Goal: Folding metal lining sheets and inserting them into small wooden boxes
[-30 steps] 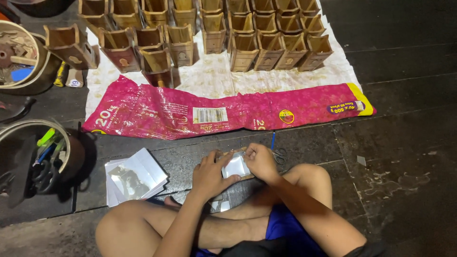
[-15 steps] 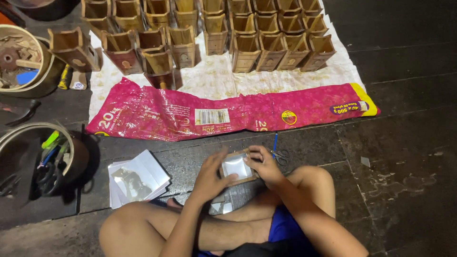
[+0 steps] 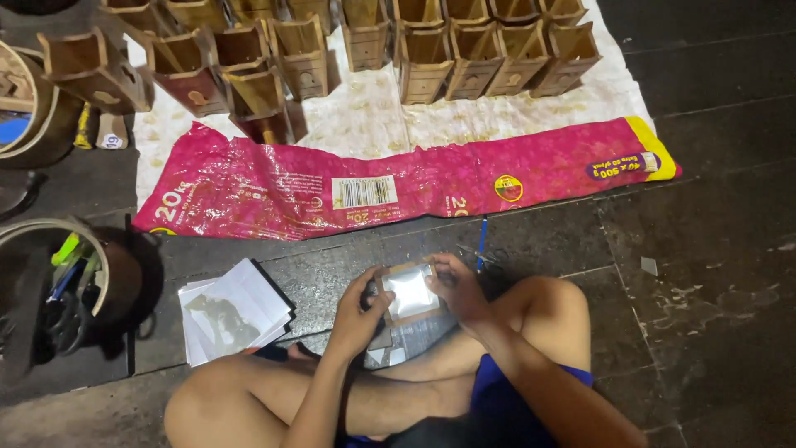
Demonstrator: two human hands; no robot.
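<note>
Containers at far left: a round wooden tub [image 3: 29, 99] at the upper edge and a round bucket [image 3: 75, 290] holding coloured tools. Stack of white sheets [image 3: 235, 309] lies on the dark floor [image 3: 713, 332] just left of the seated person's knee. Left hand [image 3: 358, 314] grips the left edge of a small brown-framed square panel [image 3: 409, 293], thumb on top, fingers curled beneath. Right hand [image 3: 454, 286] pinches the panel's right edge between thumb and curled fingers. Panel sits level above the crossed legs, shiny face up. Blue pen [image 3: 481, 242] lies just beyond the right hand. Pink plastic sack [image 3: 398, 182] lies flat on the floor ahead, with rows of wooden boxes [image 3: 431, 50] on a white cloth [image 3: 373, 116] behind it.
</note>
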